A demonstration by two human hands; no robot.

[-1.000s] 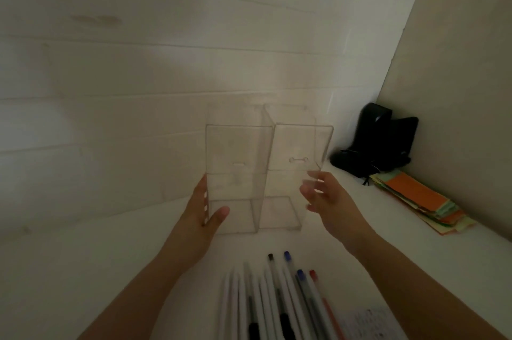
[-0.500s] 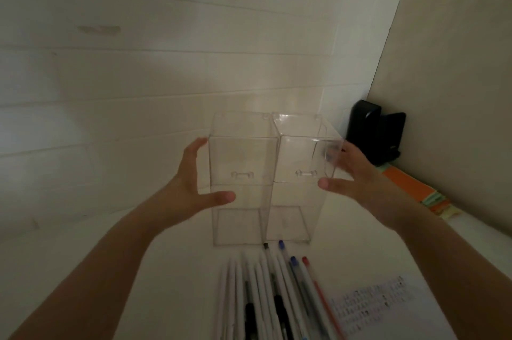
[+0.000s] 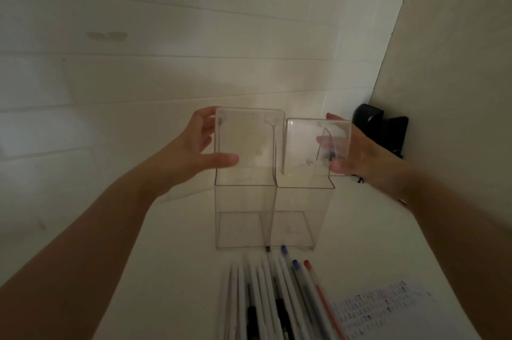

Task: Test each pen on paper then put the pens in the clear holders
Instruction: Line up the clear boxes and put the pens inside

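Standing side by side and touching on the white desk (image 3: pixel 171 270), 2 clear holders are seen: the left holder (image 3: pixel 243 201) and the right holder (image 3: pixel 299 209), both upright with open tops. Bare desk is left open to the left of the holders; to the right, room is cut short by the side wall (image 3: pixel 457 90). The left hand (image 3: pixel 194 154) is held at the upper left edge of the left holder, fingers behind the top rim and thumb laid across the front face, so the wall is gripped between them. The right hand (image 3: pixel 357 154) is set at the upper right edge of the right holder, fingers seen blurred through the clear wall, thumb on the near side; that wall looks pinched. A row of pens (image 3: pixel 277 298) is laid just in front of the holder bases, 1 tip nearly touching. A printed paper sheet (image 3: pixel 388 309) is lying right of the pens. A black object (image 3: pixel 379 129) is wedged in the corner behind the right hand.
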